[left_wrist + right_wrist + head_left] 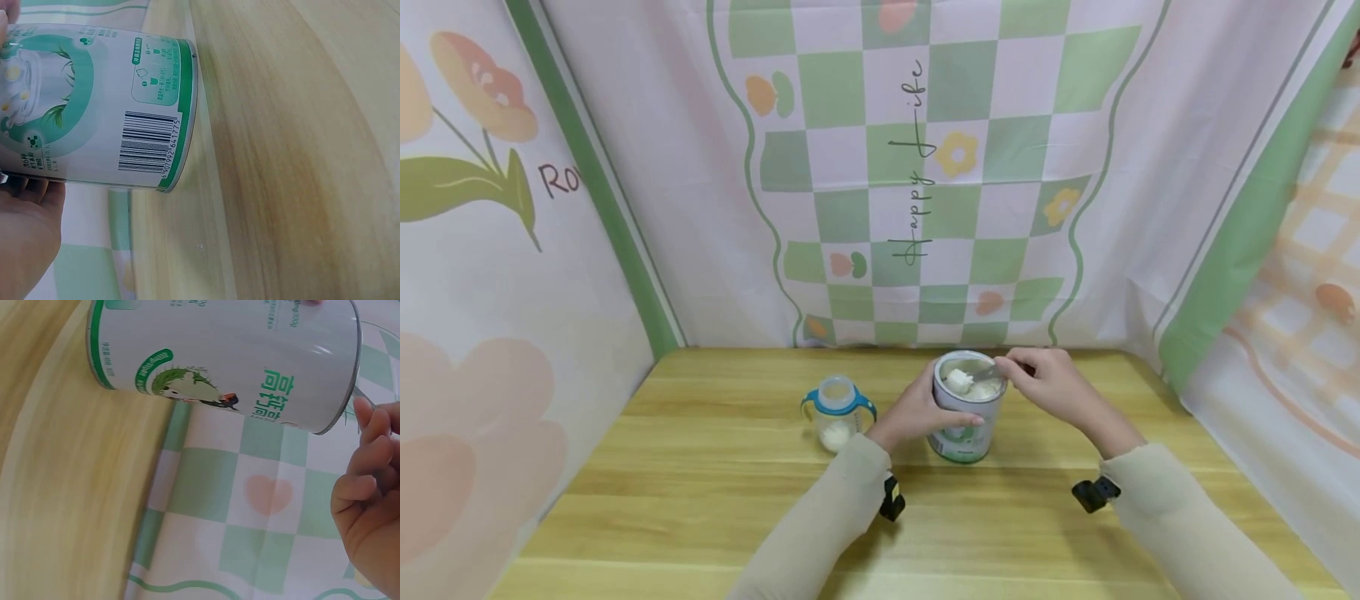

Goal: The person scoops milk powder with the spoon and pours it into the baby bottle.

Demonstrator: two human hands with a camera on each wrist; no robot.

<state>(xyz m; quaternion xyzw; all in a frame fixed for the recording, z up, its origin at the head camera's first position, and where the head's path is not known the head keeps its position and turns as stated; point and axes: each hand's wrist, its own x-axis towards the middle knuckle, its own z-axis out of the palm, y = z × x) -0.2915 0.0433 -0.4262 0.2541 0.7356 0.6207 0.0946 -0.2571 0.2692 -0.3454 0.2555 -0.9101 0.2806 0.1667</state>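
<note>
A white and green milk powder can (966, 429) with its top uncovered stands on the wooden table. My left hand (917, 408) grips it round its left side, thumb across the front. In the left wrist view the can's barcode side (150, 142) shows, with part of the hand below. My right hand (1048, 379) pinches the grey handle of a spoon (985, 373) at the can's right rim. The spoon's end is inside the can, by a white heap of powder (958, 382). In the right wrist view, the fingers (375, 444) are curled at the can's mouth.
Left of the can stands a clear baby bottle (837, 421) without a lid, its collar and two handles blue, white powder at its bottom. The left forearm passes close by it. Behind the table (700, 475) hangs a checked green and white curtain (925, 208).
</note>
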